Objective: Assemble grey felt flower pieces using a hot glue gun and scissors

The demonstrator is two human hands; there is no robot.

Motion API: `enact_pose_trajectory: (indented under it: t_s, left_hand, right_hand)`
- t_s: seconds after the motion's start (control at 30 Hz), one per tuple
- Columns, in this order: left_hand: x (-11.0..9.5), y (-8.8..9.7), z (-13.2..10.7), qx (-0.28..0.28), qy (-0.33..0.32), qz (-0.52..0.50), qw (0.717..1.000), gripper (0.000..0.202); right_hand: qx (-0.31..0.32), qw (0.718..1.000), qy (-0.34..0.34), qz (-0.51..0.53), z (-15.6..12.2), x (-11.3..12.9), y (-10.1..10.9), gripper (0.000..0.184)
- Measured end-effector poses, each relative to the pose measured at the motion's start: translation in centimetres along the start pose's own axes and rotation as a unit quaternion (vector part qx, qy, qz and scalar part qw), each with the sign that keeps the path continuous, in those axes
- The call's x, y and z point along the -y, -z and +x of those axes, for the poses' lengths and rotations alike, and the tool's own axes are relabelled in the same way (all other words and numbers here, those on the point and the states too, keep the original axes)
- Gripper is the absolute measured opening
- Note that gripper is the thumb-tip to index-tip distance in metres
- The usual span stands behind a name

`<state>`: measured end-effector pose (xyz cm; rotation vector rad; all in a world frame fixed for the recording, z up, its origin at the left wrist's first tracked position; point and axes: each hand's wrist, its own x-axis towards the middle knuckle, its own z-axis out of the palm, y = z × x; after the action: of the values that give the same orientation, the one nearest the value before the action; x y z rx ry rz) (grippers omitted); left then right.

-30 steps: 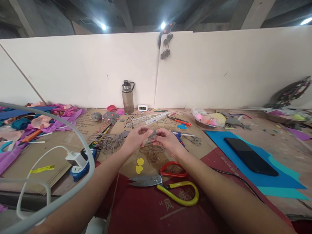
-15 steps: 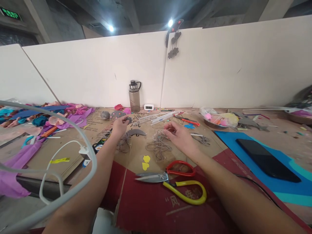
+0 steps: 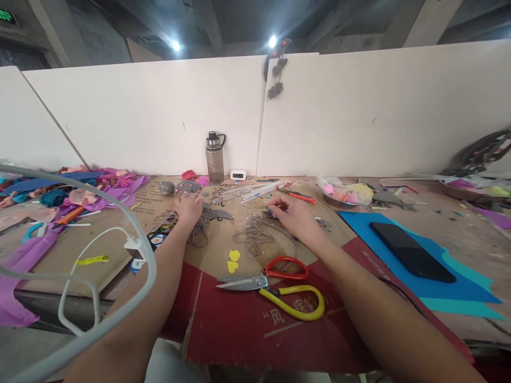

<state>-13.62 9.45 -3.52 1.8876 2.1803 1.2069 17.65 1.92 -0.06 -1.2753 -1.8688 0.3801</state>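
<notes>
My left hand (image 3: 189,208) rests at a grey felt piece with pink dots (image 3: 187,187), its fingers stretched out and apart. Beside it lie a grey crescent-shaped piece (image 3: 219,215) and a tangle of grey cord (image 3: 198,232). Over on the right, my right hand (image 3: 293,213) has its fingers closed in a pinch. A small dark bluish thing shows at those fingertips, too small to name. Loose grey cord (image 3: 255,238) lies between the hands. Nearer me are two yellow cut-outs (image 3: 233,256) and open scissors (image 3: 261,282) with red and yellow handles.
A water bottle (image 3: 215,162) and a small white clock (image 3: 238,175) stand by the white partition (image 3: 139,117). To the right are a phone (image 3: 411,252) on blue sheets and a bowl (image 3: 339,201) of craft bits. A thick white cable (image 3: 149,266) arches at left.
My left hand has drawn back and lowered, and the small grey piece it pinched no longer shows in its fingers. My right hand's fingers have closed lower over the cardboard. The view has shifted slightly.
</notes>
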Motion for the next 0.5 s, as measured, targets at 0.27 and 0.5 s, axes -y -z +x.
enact_pose_trajectory:
  t_s: [0.27, 0.5]
  left_hand:
    - [-6.4, 0.0, -3.6, 0.120, -0.127, -0.158, 0.972, 0.019]
    - [-8.3, -3.0, -6.5, 0.313, -0.194, -0.070, 0.927, 0.017]
  right_hand:
    - [0.091, 0.976, 0.107, -0.166, -0.7, -1.2, -3.6, 0.028]
    - [0.126, 0.951, 0.127, -0.251, -0.7, -0.5, -5.1, 0.039]
